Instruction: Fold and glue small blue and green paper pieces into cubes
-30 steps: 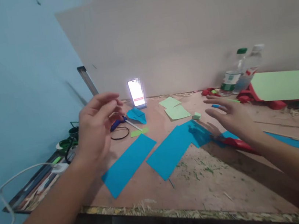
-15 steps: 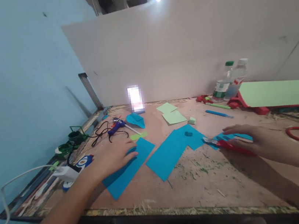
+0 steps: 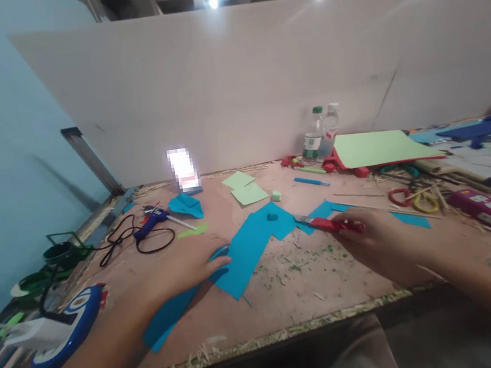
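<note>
My left hand (image 3: 188, 266) is over a strip of blue paper (image 3: 162, 325), its thumb and fingers closing on the paper's far end. Part of that strip is hidden under the hand. Red-handled scissors (image 3: 322, 224) are in my right hand (image 3: 373, 233), fingers round the handles and blades pointing left. Between the hands lies a bent piece of blue paper (image 3: 248, 250) with a small dark blue lump (image 3: 272, 217) on it. More blue paper (image 3: 320, 213) lies beside the scissor blades.
Behind the papers are light green sheets (image 3: 249, 194), a green block (image 3: 276, 195), a blue pen-like tool (image 3: 311, 181) and two bottles (image 3: 312, 145). A glue gun (image 3: 150, 223) and power strip (image 3: 71, 327) lie left. Rightward are a green-topped board (image 3: 377, 148) and a purple box (image 3: 486, 208).
My view has swung to the right. My right fingers have closed round the scissors, which they lay over before. The left-hand blue strip has shifted and looks tilted under my left hand.
</note>
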Tool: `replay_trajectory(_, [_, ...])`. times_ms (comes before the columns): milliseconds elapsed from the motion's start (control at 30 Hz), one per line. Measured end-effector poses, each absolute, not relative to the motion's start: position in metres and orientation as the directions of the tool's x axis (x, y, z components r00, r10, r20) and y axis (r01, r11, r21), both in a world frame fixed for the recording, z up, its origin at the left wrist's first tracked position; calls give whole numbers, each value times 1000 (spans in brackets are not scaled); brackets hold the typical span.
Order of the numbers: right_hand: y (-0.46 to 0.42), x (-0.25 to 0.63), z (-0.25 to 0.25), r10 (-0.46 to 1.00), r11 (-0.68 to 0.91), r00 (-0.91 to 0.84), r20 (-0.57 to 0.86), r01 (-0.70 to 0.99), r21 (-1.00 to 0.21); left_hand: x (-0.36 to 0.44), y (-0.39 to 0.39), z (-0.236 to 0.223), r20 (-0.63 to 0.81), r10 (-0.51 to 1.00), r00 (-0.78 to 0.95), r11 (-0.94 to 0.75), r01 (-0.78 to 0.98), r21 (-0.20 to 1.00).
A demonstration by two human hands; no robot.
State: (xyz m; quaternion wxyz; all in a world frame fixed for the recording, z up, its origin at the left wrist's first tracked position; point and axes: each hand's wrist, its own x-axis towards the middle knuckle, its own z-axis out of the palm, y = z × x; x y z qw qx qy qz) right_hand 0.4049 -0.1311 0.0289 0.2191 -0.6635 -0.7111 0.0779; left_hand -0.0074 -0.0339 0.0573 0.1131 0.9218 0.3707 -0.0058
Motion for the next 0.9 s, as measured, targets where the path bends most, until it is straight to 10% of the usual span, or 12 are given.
replay_trajectory(900, [-36, 499, 43, 983, -142, 167, 76, 954, -263, -8, 6, 22, 148, 774, 616, -600, 636, 486])
